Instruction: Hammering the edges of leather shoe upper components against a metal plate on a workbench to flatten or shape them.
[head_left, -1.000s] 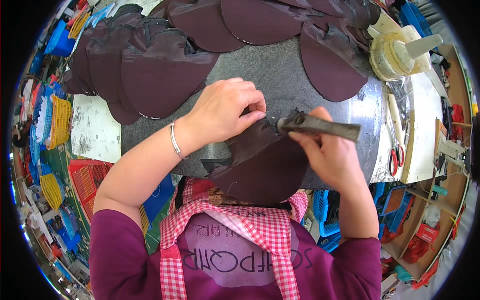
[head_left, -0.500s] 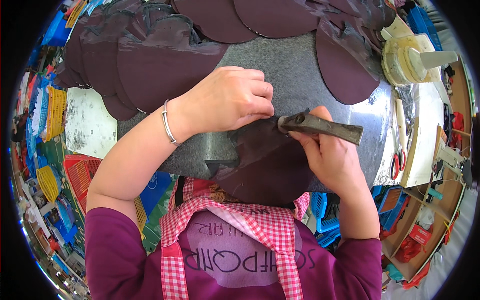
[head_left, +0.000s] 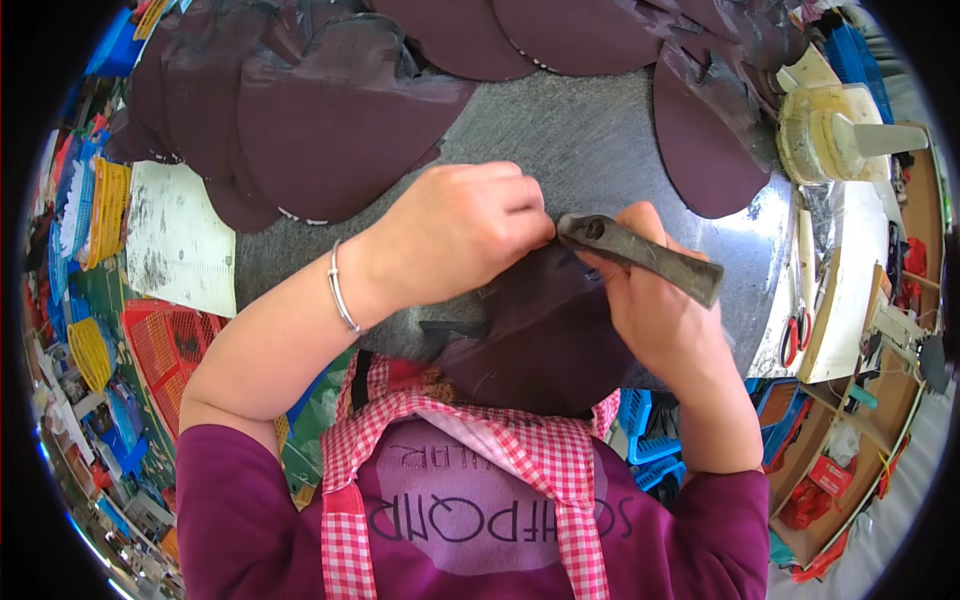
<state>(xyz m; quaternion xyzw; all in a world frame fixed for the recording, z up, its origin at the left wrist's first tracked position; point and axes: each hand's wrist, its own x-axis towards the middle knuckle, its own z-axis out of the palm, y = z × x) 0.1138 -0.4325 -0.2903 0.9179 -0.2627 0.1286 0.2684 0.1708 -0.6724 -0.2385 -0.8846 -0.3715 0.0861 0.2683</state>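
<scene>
We note the hammer (head_left: 650,258) has turned, its face now just beside the left hand's (head_left: 465,235) curled fingers; we judge work there ongoing. Right hand (head_left: 655,320) grips hammer; left's pinch, can't tell. Maroon-brown panel (head_left: 545,350) overhangs grey slab's (head_left: 590,130) near edge.

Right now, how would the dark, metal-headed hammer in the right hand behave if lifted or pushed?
The dark, metal-headed hammer is likely heavy for its size, since its metal looks thick. Its scuffed surface suggests it isn't fragile. Set down, its squared, blocky end would probably resist rolling.
</scene>
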